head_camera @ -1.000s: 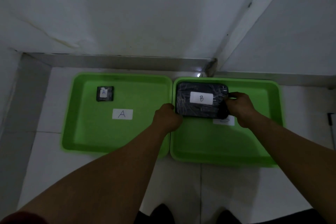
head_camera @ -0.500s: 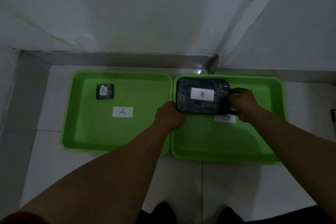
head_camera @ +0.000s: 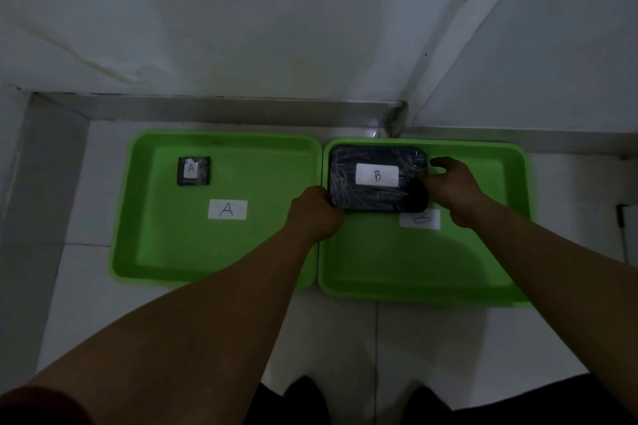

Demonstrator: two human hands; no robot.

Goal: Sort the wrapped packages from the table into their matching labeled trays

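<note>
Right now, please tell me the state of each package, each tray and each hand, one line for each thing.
Small package A: lying flat in the far left corner of tray A, untouched.
Large package B: in the far left part of tray B, gripped at both ends.
Tray A: holds one package.
Tray B: holds one package.
Left hand: closed on package B's near left corner.
Right hand: closed on package B's right end.
</note>
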